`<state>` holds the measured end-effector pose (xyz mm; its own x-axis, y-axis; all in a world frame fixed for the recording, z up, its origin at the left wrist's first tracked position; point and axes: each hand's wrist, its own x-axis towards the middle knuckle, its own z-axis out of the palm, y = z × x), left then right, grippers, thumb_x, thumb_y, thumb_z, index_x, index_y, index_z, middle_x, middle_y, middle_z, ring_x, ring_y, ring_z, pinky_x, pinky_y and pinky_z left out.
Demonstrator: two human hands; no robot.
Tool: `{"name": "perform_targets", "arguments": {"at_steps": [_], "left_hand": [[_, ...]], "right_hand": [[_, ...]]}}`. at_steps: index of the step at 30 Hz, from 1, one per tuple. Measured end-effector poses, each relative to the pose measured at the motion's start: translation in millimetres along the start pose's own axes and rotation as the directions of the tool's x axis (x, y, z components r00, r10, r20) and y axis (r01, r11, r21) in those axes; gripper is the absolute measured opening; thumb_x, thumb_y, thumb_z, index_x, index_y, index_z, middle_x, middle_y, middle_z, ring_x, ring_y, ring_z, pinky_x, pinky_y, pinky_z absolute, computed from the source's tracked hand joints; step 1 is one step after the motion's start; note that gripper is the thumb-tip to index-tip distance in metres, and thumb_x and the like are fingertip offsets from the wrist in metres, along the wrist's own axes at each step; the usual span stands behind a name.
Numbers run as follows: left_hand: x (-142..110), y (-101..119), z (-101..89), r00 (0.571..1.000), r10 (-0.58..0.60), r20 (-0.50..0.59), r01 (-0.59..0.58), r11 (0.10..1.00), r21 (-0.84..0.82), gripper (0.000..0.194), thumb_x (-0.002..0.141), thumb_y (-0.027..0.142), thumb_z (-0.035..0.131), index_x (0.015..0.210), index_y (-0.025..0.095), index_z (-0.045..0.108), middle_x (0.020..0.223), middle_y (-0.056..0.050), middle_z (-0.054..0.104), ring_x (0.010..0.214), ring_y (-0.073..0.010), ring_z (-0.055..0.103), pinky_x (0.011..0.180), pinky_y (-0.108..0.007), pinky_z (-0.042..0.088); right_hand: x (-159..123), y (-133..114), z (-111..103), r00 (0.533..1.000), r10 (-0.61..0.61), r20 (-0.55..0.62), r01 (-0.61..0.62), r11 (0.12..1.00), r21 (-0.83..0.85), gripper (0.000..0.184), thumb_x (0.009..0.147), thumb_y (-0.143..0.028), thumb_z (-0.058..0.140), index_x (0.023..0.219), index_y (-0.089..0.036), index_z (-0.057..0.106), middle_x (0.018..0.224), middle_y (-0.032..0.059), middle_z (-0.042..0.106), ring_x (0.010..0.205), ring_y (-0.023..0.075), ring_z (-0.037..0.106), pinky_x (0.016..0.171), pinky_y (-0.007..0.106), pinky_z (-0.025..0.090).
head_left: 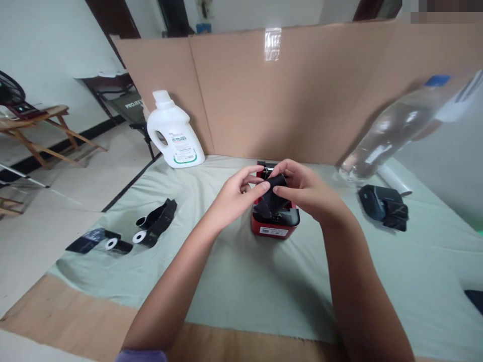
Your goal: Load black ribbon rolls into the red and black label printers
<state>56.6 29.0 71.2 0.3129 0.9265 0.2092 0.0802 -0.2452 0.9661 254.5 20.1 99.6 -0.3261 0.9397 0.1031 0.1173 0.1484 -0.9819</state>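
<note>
Both hands meet over a red and black label printer (275,229), which stands on the cloth with its top open. My left hand (241,191) pinches the left side of a black ribbon roll (274,197) between thumb and fingers. On its right end, my right hand (298,186) grips the same roll, thumb in front and fingers behind. A loose black flap of the ribbon hangs down over the printer's front part. The roll and my fingers hide much of the printer's inside.
Several black rolls (119,246), some with white cores, lie at the left. A white jug (177,136) stands behind them. A cardboard panel (294,95) closes off the back. At the right are a tilted clear bottle (392,130) and a dark device (377,201) with black film.
</note>
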Motion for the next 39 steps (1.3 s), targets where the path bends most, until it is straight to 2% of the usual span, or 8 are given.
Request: {"name": "perform_targets", "arguments": {"at_steps": [4,9,19,24,28,33,36,39], "left_hand": [[1,-6,4.7,0.997,0.000,0.081,0.009,0.995,-0.100,0.027,0.091,0.030,0.067,0.114,0.018,0.064,0.090,-0.004,0.071,0.085,-0.0175,0.068,0.075,-0.027,0.051],[1,-6,8.6,0.998,0.044,0.047,-0.037,0.989,-0.144,0.021,0.088,0.026,0.069,0.105,0.017,0.063,0.087,-0.002,0.071,0.083,-0.0159,0.068,0.072,-0.024,0.050],[-1,-13,17.0,0.998,0.037,0.054,-0.031,0.992,-0.120,0.022,0.087,0.027,0.068,0.106,0.017,0.064,0.095,-0.004,0.071,0.087,-0.0162,0.068,0.076,-0.025,0.050],[-8,-6,18.8,0.988,-0.076,0.134,0.091,0.990,-0.109,0.057,0.084,0.027,0.073,0.136,0.022,0.051,0.086,-0.001,0.072,0.077,-0.0171,0.069,0.068,-0.026,0.051],[-22,7,24.0,0.919,-0.220,0.328,0.233,0.972,0.000,0.028,0.084,0.030,0.071,0.109,0.017,0.067,0.101,-0.008,0.075,0.079,-0.0187,0.070,0.060,-0.024,0.050],[-36,9,37.7,0.755,-0.415,0.508,0.427,0.899,0.100,0.021,0.089,0.036,0.063,0.086,0.016,0.068,0.071,-0.006,0.073,0.054,-0.0143,0.062,0.048,-0.024,0.043],[-38,0,56.5,0.817,-0.435,0.378,0.466,0.885,0.009,0.026,0.089,0.033,0.060,0.070,0.016,0.062,0.056,-0.003,0.066,0.041,-0.0085,0.049,0.045,-0.021,0.037],[-41,-13,81.0,0.872,-0.464,0.154,0.489,0.829,-0.272,0.030,0.091,0.031,0.057,0.064,0.017,0.055,0.048,0.000,0.058,0.036,-0.0057,0.037,0.041,-0.021,0.027]], "right_hand": [[3,-1,6,0.996,-0.080,-0.042,0.082,0.996,0.045,0.026,0.074,-0.022,0.073,0.090,-0.023,0.053,0.080,-0.0035,0.055,0.067,0.0113,0.053,0.056,0.023,0.040],[4,-1,1,0.998,-0.009,-0.058,0.009,1.000,-0.006,0.025,0.080,-0.035,0.074,0.098,-0.023,0.062,0.090,0.0012,0.064,0.074,0.0160,0.058,0.059,0.027,0.045],[-2,5,-22,0.991,0.045,0.129,0.000,0.945,-0.326,0.025,0.089,-0.036,0.065,0.111,-0.024,0.071,0.083,0.0014,0.067,0.066,0.0168,0.058,0.057,0.029,0.045],[-2,3,-27,0.997,-0.079,0.019,0.081,0.939,-0.334,0.022,0.090,-0.036,0.066,0.106,-0.023,0.072,0.092,0.0033,0.071,0.078,0.0192,0.063,0.066,0.031,0.048],[2,11,-40,0.978,-0.150,-0.145,0.092,0.934,-0.345,0.024,0.093,-0.039,0.060,0.104,-0.021,0.071,0.091,0.0040,0.070,0.080,0.0198,0.062,0.071,0.033,0.049],[7,33,-50,0.999,0.035,-0.008,-0.032,0.774,-0.633,0.020,0.092,-0.035,0.057,0.098,-0.021,0.070,0.092,0.0051,0.070,0.082,0.0227,0.061,0.072,0.034,0.045],[15,46,-40,0.987,0.161,0.026,-0.095,0.696,-0.711,0.020,0.095,-0.029,0.051,0.100,-0.021,0.069,0.096,0.0063,0.072,0.083,0.0226,0.062,0.072,0.032,0.044],[25,57,-26,0.976,0.219,0.010,-0.125,0.595,-0.794,0.023,0.098,-0.026,0.049,0.106,-0.020,0.069,0.107,0.0108,0.071,0.095,0.0259,0.062,0.078,0.034,0.045]]}}
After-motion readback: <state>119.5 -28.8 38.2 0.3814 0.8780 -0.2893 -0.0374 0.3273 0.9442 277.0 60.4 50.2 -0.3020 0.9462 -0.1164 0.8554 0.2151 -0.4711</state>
